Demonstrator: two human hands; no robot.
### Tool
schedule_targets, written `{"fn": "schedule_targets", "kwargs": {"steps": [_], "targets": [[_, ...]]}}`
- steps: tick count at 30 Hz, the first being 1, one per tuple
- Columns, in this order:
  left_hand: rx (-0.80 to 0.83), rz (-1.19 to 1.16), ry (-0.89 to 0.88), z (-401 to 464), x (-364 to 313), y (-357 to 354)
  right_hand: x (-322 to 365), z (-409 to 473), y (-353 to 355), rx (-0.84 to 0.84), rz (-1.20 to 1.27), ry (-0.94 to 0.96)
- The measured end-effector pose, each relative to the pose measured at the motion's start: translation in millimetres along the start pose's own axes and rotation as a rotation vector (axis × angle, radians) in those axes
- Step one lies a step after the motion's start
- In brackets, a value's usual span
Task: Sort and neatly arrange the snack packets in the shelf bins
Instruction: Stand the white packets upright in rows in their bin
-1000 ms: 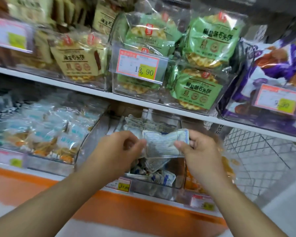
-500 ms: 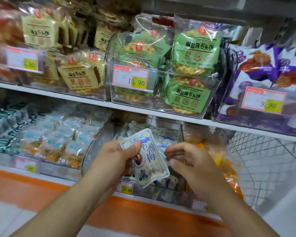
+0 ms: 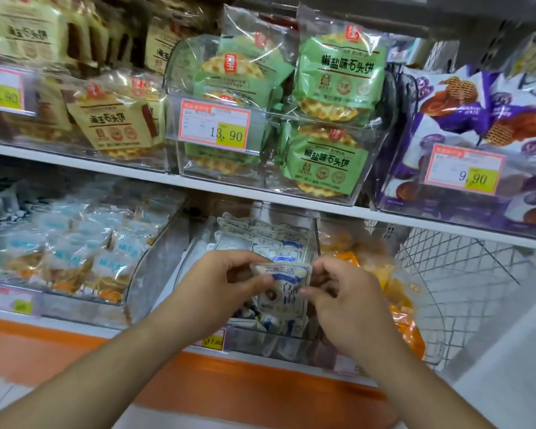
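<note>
Left hand (image 3: 220, 283) pinches white-blue packet (image 3: 287, 286) | right hand (image 3: 344, 300) has rejoined, pinching too (packet now upright) | bin (image 3: 310, 243) placement likely next

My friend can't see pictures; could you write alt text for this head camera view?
Two hands, left hand and right hand, pinch a white-and-blue snack packet above a clear bin of matching packets. Green waffle packets sit on the shelf above.

White metal shelf board (image 3: 291, 201) across the middle, orange-fronted lower shelf edge (image 3: 260, 385) beneath. White wire mesh basket (image 3: 464, 280) at right. Pale floor (image 3: 508, 382) below.
</note>
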State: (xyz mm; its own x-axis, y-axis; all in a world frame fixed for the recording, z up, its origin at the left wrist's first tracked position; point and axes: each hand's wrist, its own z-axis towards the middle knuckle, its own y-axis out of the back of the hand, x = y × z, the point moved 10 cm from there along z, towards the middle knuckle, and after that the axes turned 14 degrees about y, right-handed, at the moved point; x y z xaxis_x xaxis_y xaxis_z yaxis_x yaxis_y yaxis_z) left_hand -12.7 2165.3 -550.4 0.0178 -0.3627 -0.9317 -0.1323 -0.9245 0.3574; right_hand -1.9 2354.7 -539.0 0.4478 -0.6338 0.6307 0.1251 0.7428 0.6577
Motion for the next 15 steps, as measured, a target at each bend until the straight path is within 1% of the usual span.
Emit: {"fn": "schedule_targets", "kwargs": {"steps": [3,6,7,9,11,13,15], "targets": [[-0.008,0.115,-0.027,13,12,2,-7,7,-3,0.052,-0.147,0.036],[-0.075,0.308,-0.081,18,21,-4,-11,13,-17,0.204,-0.303,0.07],[-0.071,0.35,-0.096,20,24,-9,-10,15,-22,0.251,-0.313,0.091],[0.007,0.451,-0.148,20,25,-27,-10,14,-30,0.335,-0.275,0.114],[0.067,0.569,-0.166,20,28,-38,-11,15,-37,0.405,-0.362,0.19],[0.021,0.612,-0.165,24,29,-28,-18,14,-49,0.482,-0.469,0.245],[-0.057,0.589,-0.191,27,25,-6,-26,10,-60,0.548,-0.505,0.236]]}}
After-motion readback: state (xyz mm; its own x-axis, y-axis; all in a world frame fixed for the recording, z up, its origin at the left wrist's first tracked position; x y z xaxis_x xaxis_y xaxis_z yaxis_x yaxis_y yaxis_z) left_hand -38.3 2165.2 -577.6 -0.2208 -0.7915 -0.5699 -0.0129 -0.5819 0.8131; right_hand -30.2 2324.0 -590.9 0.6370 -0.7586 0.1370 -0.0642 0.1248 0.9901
